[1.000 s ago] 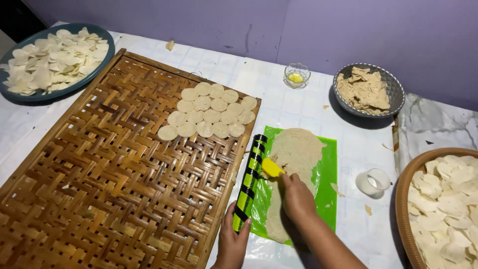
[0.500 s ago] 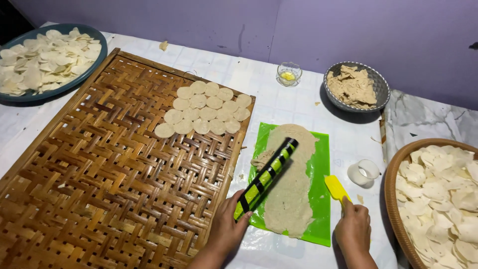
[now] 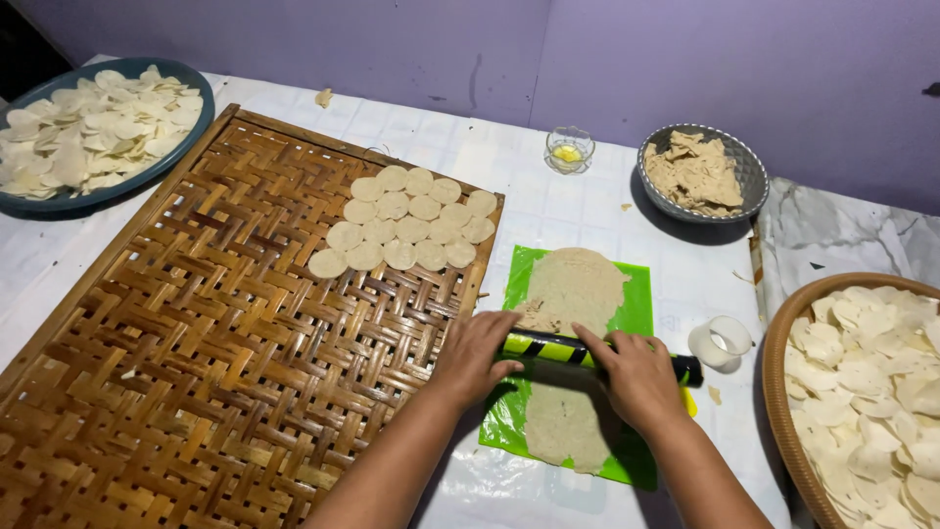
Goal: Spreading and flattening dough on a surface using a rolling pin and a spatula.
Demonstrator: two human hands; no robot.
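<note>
Right now I've got left hand (image 3: 477, 355) and right hand (image 3: 636, 377) palms-down on the striped rolling pin (image 3: 563, 350), lying left-right across the dough sheet (image 3: 573, 343), which runs top-bottom at lower centre.

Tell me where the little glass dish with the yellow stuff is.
In the head view, the small glass dish sits at the far edge of the table, between the woven bamboo tray and the metal bowl of dough scraps.

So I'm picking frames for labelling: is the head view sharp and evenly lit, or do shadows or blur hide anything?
Head view: sharp overall, no motion blur on the left hand, right hand or striped rolling pin; soft overhead light, with a dim top-left corner; the hands shade the dough sheet near them; wide-angle bending tilts the woven bamboo tray edges.
</note>
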